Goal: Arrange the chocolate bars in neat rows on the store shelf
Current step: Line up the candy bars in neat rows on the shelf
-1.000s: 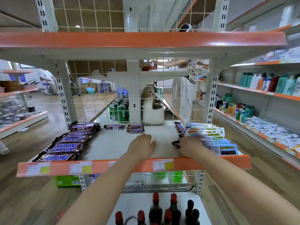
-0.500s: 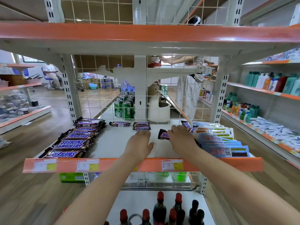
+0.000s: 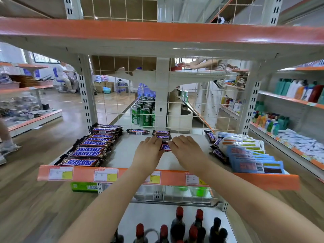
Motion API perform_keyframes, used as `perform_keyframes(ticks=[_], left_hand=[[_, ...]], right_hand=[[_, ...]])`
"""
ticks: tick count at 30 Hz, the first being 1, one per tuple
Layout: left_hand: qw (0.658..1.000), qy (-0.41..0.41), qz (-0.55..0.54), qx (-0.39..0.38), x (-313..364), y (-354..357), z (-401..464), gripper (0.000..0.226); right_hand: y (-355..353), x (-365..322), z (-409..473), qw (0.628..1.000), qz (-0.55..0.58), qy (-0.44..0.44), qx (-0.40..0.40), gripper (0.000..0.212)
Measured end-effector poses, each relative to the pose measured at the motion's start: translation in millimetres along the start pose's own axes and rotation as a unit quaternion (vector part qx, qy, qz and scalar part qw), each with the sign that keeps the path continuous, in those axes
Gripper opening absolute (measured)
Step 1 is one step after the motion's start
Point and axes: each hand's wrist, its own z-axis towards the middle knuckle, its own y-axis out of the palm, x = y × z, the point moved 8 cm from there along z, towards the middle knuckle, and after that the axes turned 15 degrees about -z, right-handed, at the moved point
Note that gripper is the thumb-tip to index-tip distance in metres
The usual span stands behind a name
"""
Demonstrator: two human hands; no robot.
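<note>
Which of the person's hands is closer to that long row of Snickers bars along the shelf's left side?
The left hand. It lies just right of the Snickers row; the right hand is further right, past the bar between both hands.

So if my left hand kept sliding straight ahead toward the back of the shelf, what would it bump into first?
Probably the short stack of brown Snickers bars lying just beyond the left hand, whose fingers nearly reach it. Behind that stands the white wire mesh back panel. Depth is hard to judge here.
</note>
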Motion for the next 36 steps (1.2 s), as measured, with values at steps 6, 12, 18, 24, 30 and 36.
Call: perform_keyframes(ticks=[6, 12, 18, 24, 30, 36], left_hand=[[0.999, -0.004, 0.033, -0.019, -6, 5, 0, 0.042], [0.999, 0.032, 0.026, -0.001, 1, 3, 0, 0.028], [0.998, 0.042, 0.039, 0.021, -1, -1, -2, 0.031], [0.998, 0.039, 0.033, 0.042, -9, -3, -5, 0.031], [0.996, 0.056, 0.011, 0.065, -8, -5, -7, 0.019], [0.998, 0.005, -0.027, 0.061, -16, -6, -10, 0.028]], right_hand=[[-6, -3, -1, 0.999, 0.017, -0.005, 0.039, 0.046], [-9, -5, -6, 0.997, 0.022, -0.006, 0.07, 0.038], [-10, 22, -11, 0.988, 0.092, 0.073, 0.097, 0.04], [46, 45, -33, 0.783, 0.476, 0.314, -0.248, 0.05], [53, 26, -35, 0.623, 0.634, 0.358, -0.286, 0.024], [43, 30, -28, 0.612, 0.654, 0.364, -0.254, 0.017]])
